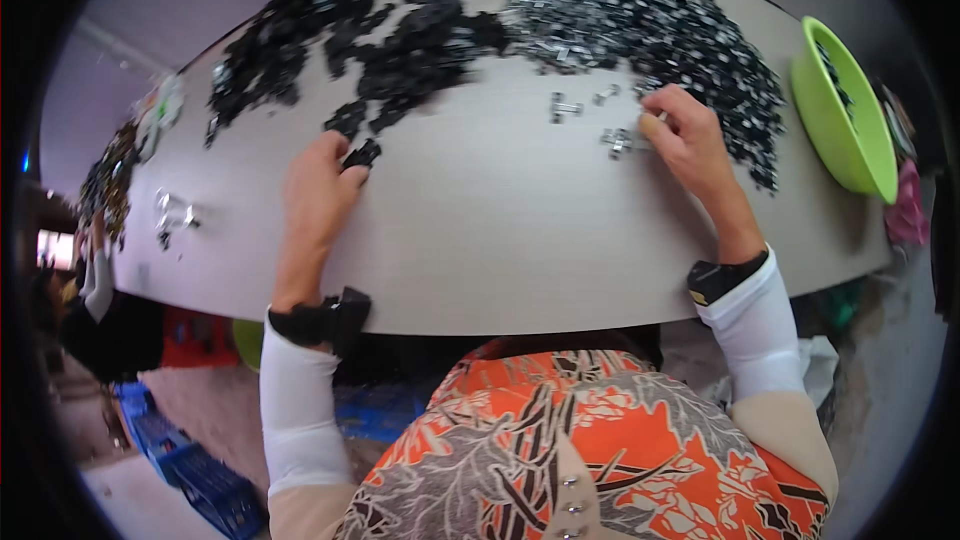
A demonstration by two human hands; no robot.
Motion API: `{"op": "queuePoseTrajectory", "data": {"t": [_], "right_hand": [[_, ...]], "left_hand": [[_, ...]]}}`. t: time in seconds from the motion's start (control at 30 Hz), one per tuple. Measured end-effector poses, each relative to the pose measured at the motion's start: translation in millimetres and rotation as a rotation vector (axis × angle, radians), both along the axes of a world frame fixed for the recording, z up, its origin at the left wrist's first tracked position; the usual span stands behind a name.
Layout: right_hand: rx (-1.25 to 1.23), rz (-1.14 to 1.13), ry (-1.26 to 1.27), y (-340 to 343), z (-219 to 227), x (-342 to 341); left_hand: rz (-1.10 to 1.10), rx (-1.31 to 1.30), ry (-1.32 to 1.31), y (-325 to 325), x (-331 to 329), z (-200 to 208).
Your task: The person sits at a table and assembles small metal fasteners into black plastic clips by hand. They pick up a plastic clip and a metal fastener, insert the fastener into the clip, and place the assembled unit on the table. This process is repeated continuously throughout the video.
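My left hand (318,185) is closed on a small black plastic piece (362,154) held between thumb and fingers. Just beyond it spreads a loose pile of flat black pieces (410,50). On the right, my right hand (690,135) has its thumb and forefinger pinched together at the edge of a pile of small black and silver metal parts (690,50). What they hold, if anything, cannot be made out. Close to those fingertips lies a little cluster of silver-and-black parts (618,142), with another loose part (565,107) to its left.
A lime-green basin (848,130) with dark parts inside stands at the table's right edge. A few shiny parts (175,215) lie on the left of the pale table (480,240). At the far left another person's sleeved arm (99,285) reaches to a separate heap. Blue crates (205,480) stand below.
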State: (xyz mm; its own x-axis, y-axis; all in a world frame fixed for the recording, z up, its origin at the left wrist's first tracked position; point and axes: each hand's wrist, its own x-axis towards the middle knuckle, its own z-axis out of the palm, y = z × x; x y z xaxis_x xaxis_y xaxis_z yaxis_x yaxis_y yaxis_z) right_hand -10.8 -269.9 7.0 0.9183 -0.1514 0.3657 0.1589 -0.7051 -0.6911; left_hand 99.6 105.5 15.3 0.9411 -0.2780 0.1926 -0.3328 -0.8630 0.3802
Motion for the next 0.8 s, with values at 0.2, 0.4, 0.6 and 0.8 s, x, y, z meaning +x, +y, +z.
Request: {"op": "queuePoseTrajectory", "data": {"t": [0.2, 0.4, 0.6, 0.8], "right_hand": [[-0.148, 0.190, 0.115, 10, 5, -11], [-0.172, 0.267, 0.100, 11, 7, -8], [-0.391, 0.346, -0.086, 11, 0, 1], [-0.190, 0.209, 0.004, 11, -1, -2]], "left_hand": [[-0.157, -0.199, 0.144, -43, -20, 5], [-0.233, -0.749, 0.716, -96, -38, 19], [-0.300, -0.996, 1.148, -131, -42, 8], [-0.277, -1.076, 1.244, -142, -48, -5]]}}
